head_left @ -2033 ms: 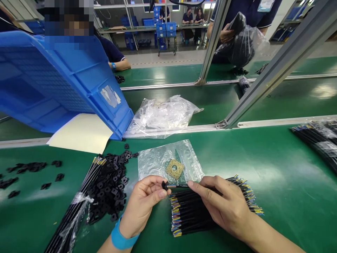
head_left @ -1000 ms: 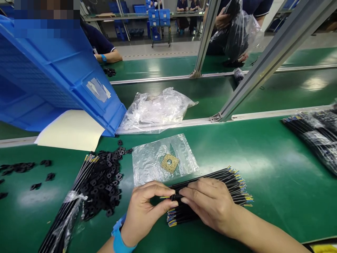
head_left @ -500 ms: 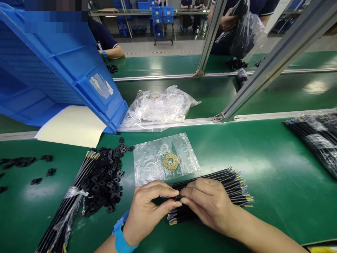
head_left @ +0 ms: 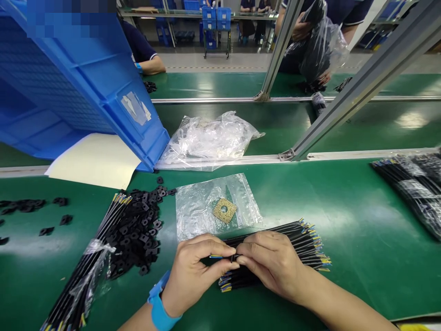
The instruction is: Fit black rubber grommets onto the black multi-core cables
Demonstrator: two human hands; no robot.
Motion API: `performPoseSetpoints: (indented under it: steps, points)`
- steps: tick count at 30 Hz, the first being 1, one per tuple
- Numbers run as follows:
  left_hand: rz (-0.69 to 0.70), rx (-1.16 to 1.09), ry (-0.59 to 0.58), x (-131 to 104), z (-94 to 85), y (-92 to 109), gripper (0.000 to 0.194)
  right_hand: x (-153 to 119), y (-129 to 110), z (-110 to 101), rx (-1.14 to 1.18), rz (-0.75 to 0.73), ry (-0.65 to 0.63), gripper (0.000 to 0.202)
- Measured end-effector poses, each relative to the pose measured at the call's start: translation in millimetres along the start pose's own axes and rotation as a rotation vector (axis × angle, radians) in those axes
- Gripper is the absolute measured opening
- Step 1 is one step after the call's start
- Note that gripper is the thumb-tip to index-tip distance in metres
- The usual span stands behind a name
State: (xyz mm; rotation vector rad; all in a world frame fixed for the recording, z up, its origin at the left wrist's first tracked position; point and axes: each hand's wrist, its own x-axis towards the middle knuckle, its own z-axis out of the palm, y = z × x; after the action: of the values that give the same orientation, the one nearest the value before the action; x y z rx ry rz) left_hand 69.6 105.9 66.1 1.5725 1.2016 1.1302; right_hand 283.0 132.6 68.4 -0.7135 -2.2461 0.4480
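My left hand [head_left: 203, 259] pinches a small black clip [head_left: 233, 258] between thumb and forefinger. A black cable runs through that clip, and its blue and yellow wire ends [head_left: 216, 256] poke out inside my left palm. Thumb and fingers of my right hand [head_left: 272, 262] are closed on the cable just right of the clip. Below both hands lies a pile of black cables [head_left: 292, 239] with stripped, coloured ends. A flat clear zip bag [head_left: 196, 211] sits just beyond, with a tan square sponge with a round hole [head_left: 224, 210] on it.
Loose black clips [head_left: 138, 234] are heaped at left beside a tied cable bundle [head_left: 93, 262]. A blue crate [head_left: 113, 92] leans behind them, near a crumpled plastic bag [head_left: 213, 138]. Wrapped cables [head_left: 409, 188] lie at right. Metal posts [head_left: 347, 92] rise ahead; co-workers sit across.
The wire ends show farther out on the left side of the clip. Both hands stay at the same spot. Across the bench, a co-worker's hand has appeared low beside a plastic bag.
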Motion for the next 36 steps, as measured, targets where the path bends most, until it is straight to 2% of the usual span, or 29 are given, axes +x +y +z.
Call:
performPoseSetpoints:
  steps: [2, 5, 7, 9, 11, 13, 15, 17, 20, 23, 26, 30, 33, 36]
  points:
    - [-0.024, -0.006, -0.001, 0.2, 0.1, 1.0, 0.013, -0.4, 1.1, -1.8, -0.031, -0.011, 0.009, 0.022]
    - [-0.135, -0.06, 0.001, -0.6, -3.1, -0.5, 0.042, -0.8, 4.3, -7.3, -0.13, -0.054, 0.056, 0.016]
    - [-0.194, -0.063, 0.017, -1.5, -10.2, -3.9, 0.059, -0.5, 8.1, -12.2, -0.202, -0.073, 0.095, 0.012]
    - [-0.176, 0.027, 0.072, -1.5, -23.1, -7.9, 0.061, 0.5, 14.1, -17.6, -0.258, -0.067, 0.122, 0.011]
    - [-0.106, 0.214, 0.205, 0.2, -41.6, -10.6, 0.052, 2.0, 23.4, -23.5, -0.304, -0.046, 0.126, 0.012]
    - [-0.051, 0.459, 0.441, 2.9, -63.5, -11.1, 0.039, 3.3, 37.6, -29.9, -0.349, -0.009, 0.087, 0.014]
    - [-0.045, 0.658, 0.654, 5.4, -85.6, -10.6, 0.035, 4.2, 57.6, -35.8, -0.391, 0.042, -0.003, 0.019]
    - [-0.065, 0.787, 0.743, 6.2, -104.3, -11.6, 0.036, 5.2, 83.1, -39.6, -0.43, 0.084, -0.1, 0.024]
    - [-0.046, 0.942, 0.647, 5.8, -120.6, -19.5, 0.033, 7.9, 121.0, -40.8, -0.505, 0.116, -0.171, 0.031]
    - [-0.007, 1.075, 0.491, 9.9, -120.1, -33.4, 0.032, 8.8, 135.7, -41.7, -0.615, 0.14, -0.151, 0.034]
    - [-0.01, 1.159, 0.376, 23.0, -108.4, -50.3, 0.038, 3.9, 115.6, -42.5, -0.57, 0.129, -0.16, 0.027]
    - [0.021, 1.192, 0.242, 43.4, -94.2, -72.8, 0.044, -0.6, 66.4, -32.6, -0.3, 0.121, -0.402, 0.014]
    - [0.027, 1.168, 0.212, 50.5, -92.2, -82.8, 0.04, 1.7, 46.2, -21.7, -0.23, 0.198, -0.534, 0.011]
    - [0.019, 1.156, 0.234, 50.0, -95.0, -82.7, 0.033, 4.0, 42.1, -18.1, -0.192, 0.259, -0.565, 0.003]
